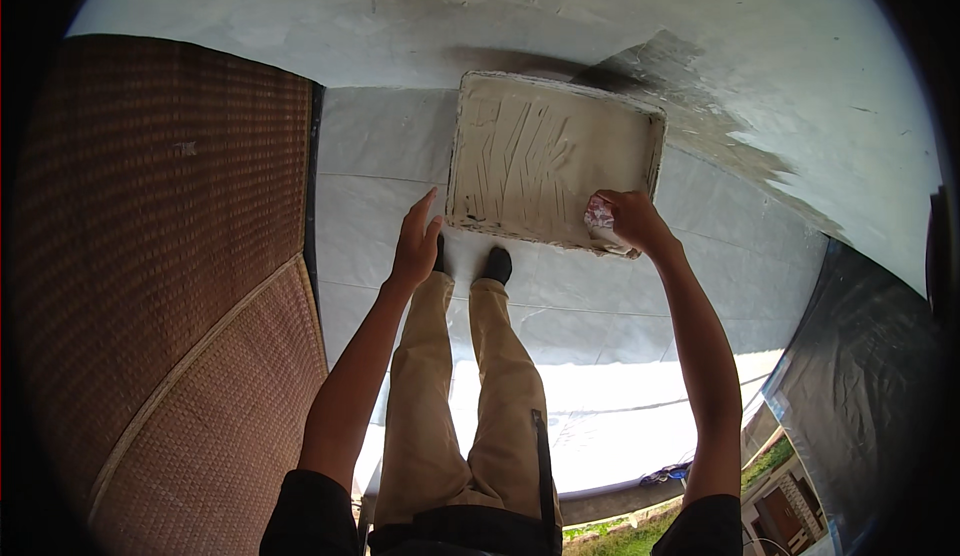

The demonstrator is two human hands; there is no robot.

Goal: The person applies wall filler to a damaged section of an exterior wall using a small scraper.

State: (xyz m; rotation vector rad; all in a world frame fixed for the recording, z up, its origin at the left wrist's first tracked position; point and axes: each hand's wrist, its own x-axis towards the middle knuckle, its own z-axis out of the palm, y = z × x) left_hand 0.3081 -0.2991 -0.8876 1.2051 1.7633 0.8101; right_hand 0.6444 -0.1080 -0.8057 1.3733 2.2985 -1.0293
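A shallow rectangular tray stands on the floor in front of me, near the wall. Smooth beige-grey paste fills it, with long ridges and grooves across its left and middle part. At the tray's near right corner my right hand is closed on a small red-and-white thing; its kind does not show clearly, and its lower end is at the paste. My left hand hovers just off the tray's near left corner, fingers stretched out, holding nothing.
Beyond the tray rises a pale plastered wall with a darker grey patch at right. A woven brown panel borders the left side. Grey tiles cover the floor, and dark sheeting hangs at right. My feet are close to the tray.
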